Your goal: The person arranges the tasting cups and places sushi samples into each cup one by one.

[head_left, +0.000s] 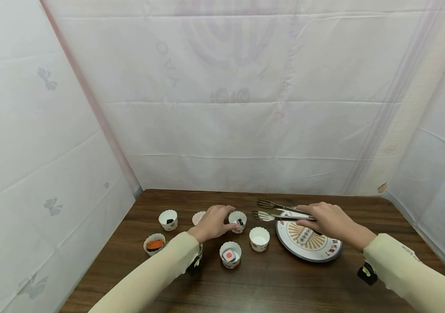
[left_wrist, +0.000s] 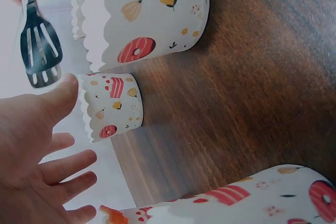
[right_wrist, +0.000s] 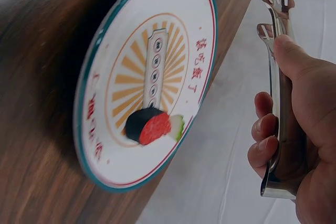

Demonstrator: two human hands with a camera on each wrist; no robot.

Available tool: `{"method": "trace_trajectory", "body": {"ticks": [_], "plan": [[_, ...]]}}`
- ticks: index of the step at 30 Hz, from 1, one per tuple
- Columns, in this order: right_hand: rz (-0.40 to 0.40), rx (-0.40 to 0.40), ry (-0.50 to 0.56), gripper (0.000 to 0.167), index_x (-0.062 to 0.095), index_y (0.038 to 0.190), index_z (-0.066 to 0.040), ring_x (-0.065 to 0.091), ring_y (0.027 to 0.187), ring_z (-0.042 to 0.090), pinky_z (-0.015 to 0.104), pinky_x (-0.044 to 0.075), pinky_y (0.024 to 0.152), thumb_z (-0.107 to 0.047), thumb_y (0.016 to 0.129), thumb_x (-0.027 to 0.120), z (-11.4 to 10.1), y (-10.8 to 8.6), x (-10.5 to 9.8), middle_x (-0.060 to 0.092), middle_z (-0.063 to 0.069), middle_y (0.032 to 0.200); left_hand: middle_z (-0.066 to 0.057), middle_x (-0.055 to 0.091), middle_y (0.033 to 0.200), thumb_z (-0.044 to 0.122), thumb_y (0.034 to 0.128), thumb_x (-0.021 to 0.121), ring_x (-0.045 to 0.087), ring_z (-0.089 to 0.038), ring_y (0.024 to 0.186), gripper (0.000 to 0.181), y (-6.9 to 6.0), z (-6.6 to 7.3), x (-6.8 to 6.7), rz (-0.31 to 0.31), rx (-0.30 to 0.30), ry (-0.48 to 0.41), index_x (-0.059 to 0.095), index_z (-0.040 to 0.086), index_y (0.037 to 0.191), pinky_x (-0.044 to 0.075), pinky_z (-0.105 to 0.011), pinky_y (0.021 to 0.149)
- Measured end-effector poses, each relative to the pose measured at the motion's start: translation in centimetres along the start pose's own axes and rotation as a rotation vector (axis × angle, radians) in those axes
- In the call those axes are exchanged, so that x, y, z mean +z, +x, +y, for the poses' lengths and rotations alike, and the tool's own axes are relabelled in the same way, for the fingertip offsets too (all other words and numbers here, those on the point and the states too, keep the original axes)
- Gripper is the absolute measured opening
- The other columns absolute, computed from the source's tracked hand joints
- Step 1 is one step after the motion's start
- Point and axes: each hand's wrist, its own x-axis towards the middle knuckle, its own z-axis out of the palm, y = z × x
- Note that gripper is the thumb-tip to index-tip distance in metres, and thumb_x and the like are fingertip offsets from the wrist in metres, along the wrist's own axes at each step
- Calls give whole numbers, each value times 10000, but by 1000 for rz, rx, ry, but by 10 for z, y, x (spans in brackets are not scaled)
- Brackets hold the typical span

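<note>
My left hand, fingers spread, hovers beside a patterned paper cup with a black and white piece in it. In the left wrist view the thumb tip appears close to a cup's scalloped rim; whether it touches, I cannot tell. My right hand grips metal tongs whose slotted ends stand apart, pointing left over the rim of a round plate. On that plate, in the right wrist view, sits a sushi roll with a dark wrap and red top, a green-edged slice beside it.
More paper cups stand around: one with orange-topped sushi, one with a white roll, a white-lined cup, a cup with a dark piece. Another is partly behind the left sleeve. White cloth hangs around the wooden table.
</note>
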Motion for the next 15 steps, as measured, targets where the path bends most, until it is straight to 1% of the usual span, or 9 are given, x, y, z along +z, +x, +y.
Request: {"method": "trace_trajectory", "body": {"ticks": [3,8,12,15], "plan": [[0,19,-4,445,715,1279,-60,725,805,231,274,460,499,-367,957,736,4,-8,-2,765,111,1067,-138,648,1359,348,949,762,608,-314,1251,571,-1,1,-1,6,10,-22,609,23,1393,498,-468,1026],[-14,65,2,461,710,1294,-66,708,776,201,250,406,478,-375,952,740,13,-18,-5,765,95,1049,-118,645,1369,361,951,758,585,-295,1289,565,0,4,1,22,55,-50,610,46,1397,479,-459,1058],[-40,106,12,476,701,1308,-71,714,814,224,275,418,488,-396,960,725,20,-26,-7,764,83,1066,-117,655,1354,379,947,760,596,-289,1276,578,1,10,4,28,105,-53,615,35,1388,484,-461,1052],[-39,133,0,495,705,1300,-75,725,874,274,320,466,513,-425,951,729,25,-33,-7,763,86,1088,-106,648,1364,408,951,748,592,-275,1281,600,1,16,6,7,116,-54,605,39,1402,474,-459,1064]]}}
